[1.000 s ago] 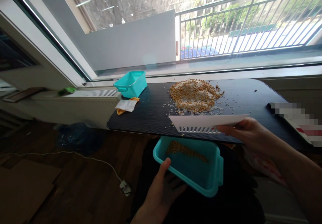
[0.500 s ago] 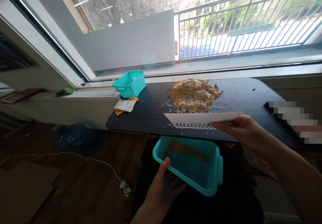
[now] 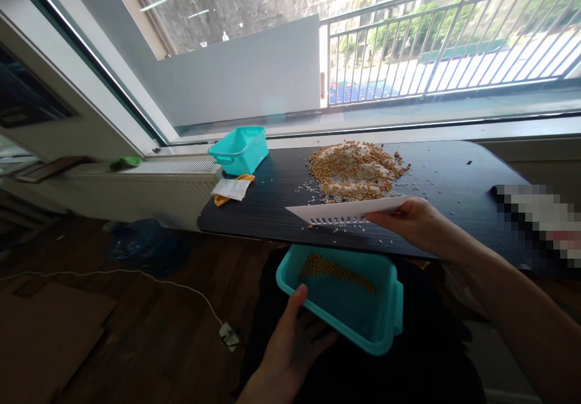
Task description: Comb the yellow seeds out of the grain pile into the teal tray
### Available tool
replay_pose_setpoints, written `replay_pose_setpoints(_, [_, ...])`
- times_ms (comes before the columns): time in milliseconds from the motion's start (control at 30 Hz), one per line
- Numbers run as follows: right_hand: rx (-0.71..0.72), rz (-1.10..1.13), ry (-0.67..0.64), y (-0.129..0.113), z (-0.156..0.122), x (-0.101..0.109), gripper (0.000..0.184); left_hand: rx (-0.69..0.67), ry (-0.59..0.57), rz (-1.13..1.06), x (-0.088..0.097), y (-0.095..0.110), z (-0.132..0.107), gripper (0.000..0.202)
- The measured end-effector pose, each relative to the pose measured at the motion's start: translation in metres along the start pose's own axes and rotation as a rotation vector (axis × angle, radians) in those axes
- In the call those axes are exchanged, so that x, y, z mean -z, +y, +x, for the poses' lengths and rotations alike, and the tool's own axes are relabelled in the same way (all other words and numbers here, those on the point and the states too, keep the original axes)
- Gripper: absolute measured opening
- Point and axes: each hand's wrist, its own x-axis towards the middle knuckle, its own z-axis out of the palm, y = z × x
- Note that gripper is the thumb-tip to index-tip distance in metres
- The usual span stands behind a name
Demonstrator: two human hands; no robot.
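My left hand (image 3: 290,344) grips the near left edge of a teal plastic bin (image 3: 354,313), held below the front edge of the black table (image 3: 272,207). A strip of tan beans lies inside the bin. My right hand (image 3: 411,225) is closed on a white slotted scraper (image 3: 340,211), which rests low over the table just in front of a pile of tan beans and white grains (image 3: 356,171). Loose grains lie scattered around the scraper.
A second teal bin (image 3: 238,148) stands at the table's far left corner, beside a white and orange packet (image 3: 230,189). A blurred-out object (image 3: 540,222) lies at the right end. A radiator and window run behind. A white cable and plug (image 3: 224,332) lie on the wooden floor.
My right hand has carried the scraper forward and to the left, closer to the pile. The left hand and its bin have stayed put.
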Motion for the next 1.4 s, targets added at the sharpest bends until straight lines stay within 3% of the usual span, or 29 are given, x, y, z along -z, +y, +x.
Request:
replay_pose_setpoints(467, [-0.021,0.058,-0.042,-0.013,-0.008,-0.003,0.034,-0.036,0.083,-0.03,0.003,0.01,-0.002,0.061])
replay_pose_setpoints(667, [-0.039,0.068,-0.162,-0.015,-0.019,-0.003,0.039,-0.025,0.095,-0.034,0.005,0.008,-0.001,0.061])
replay_pose_setpoints(733, [-0.046,0.086,-0.105,-0.015,-0.022,0.006,0.038,-0.027,0.088,-0.043,0.006,0.006,0.0,0.06])
replay_pose_setpoints(833, [-0.083,0.129,0.125,-0.009,-0.019,0.026,0.031,0.018,0.009,-0.036,0.007,0.001,0.003,0.065])
replay_pose_setpoints(1000, [-0.131,0.197,0.462,0.009,0.003,0.062,0.02,0.068,0.038,-0.01,0.004,-0.007,0.01,0.071])
replay_pose_setpoints(1167, [-0.132,0.243,0.359,0.027,0.018,0.077,0.016,0.004,-0.005,0.088,-0.004,-0.002,0.019,0.072])
replay_pose_setpoints(1400, [-0.125,0.266,0.253,0.036,0.02,0.073,0.018,0.017,-0.039,0.136,-0.009,-0.01,0.014,0.072])
